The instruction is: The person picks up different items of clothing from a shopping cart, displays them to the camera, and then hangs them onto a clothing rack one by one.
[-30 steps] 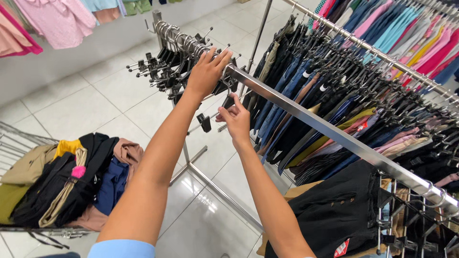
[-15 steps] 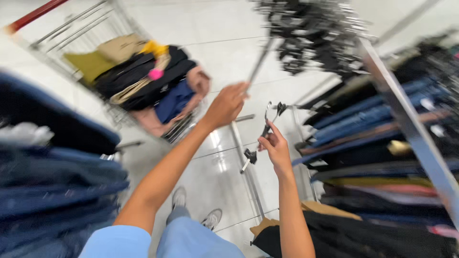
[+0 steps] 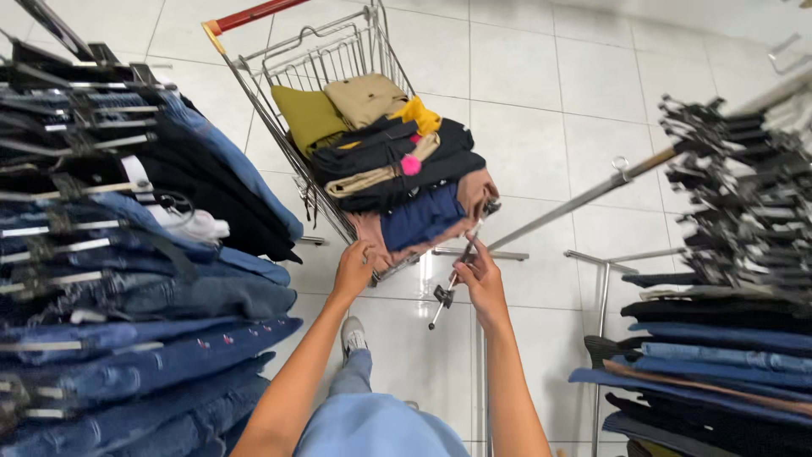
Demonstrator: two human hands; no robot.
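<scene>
Two hands now sit at the centre of the frame, lower than half a second ago, and the view has steadied from blur to sharp. The right hand point(image 3: 482, 283) grasps a clip hanger point(image 3: 452, 279), which has come down from the rack. The left hand point(image 3: 353, 269) has dropped to pinch the pinkish garment point(image 3: 372, 233) hanging off the shopping cart point(image 3: 279, 85), now at upper centre.

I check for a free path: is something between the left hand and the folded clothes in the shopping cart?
Nothing visible blocks it. The left hand is already at the edge of the clothes pile in the cart. The right hand holds a clip hanger beside it.
</scene>
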